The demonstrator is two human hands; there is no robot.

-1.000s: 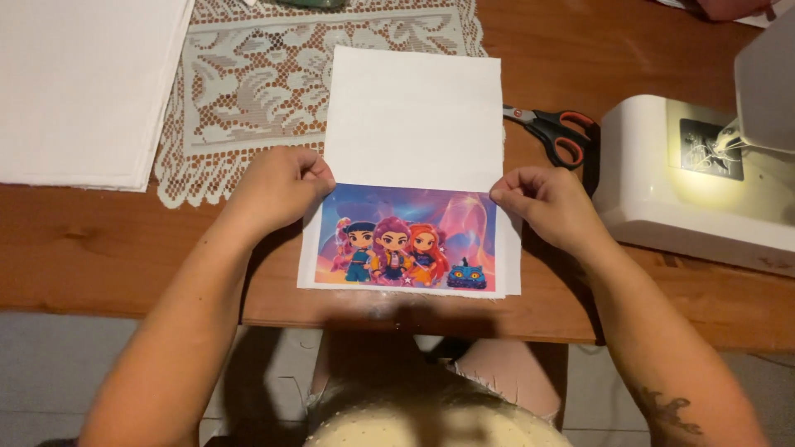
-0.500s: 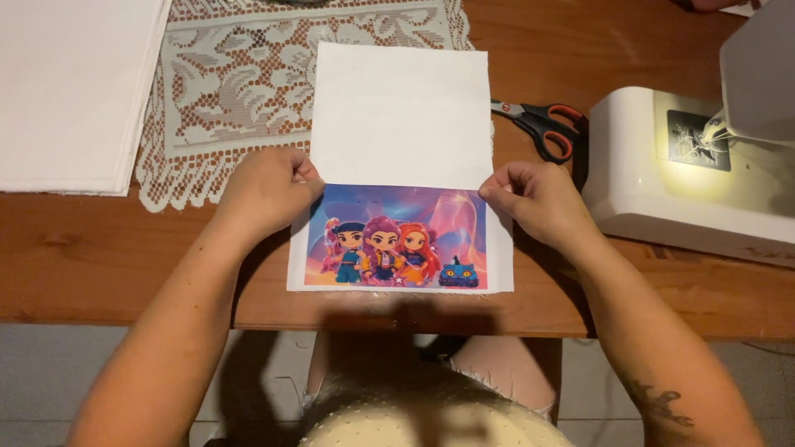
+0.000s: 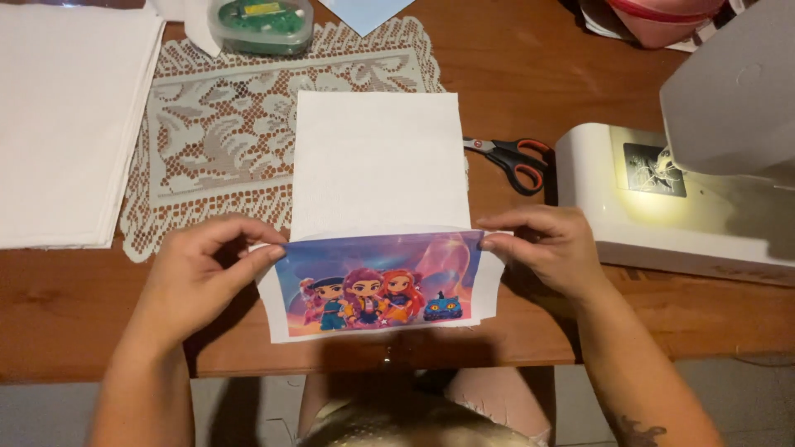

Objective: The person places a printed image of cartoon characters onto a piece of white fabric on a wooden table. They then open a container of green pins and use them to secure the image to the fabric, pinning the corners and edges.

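Observation:
A white sheet (image 3: 377, 161) lies on the wooden table (image 3: 712, 319), its near part folded up so that a colourful cartoon print (image 3: 381, 281) of three figures and a blue cat faces me. My left hand (image 3: 203, 273) pinches the left end of the fold between thumb and forefinger. My right hand (image 3: 542, 244) pinches the right end of the fold. The printed flap is lifted a little off the table near its front edge.
A white lace doily (image 3: 224, 136) lies under the sheet's left side, with a stack of white paper (image 3: 66, 124) at far left. Red-handled scissors (image 3: 513, 157) lie right of the sheet, beside a white sewing machine (image 3: 679, 194). A clear lidded container (image 3: 261, 23) stands at the back.
Both hands have lifted the fold and spread outward to its ends. More of the printed picture's upper part shows, and the view has shifted to show more of the table's back.

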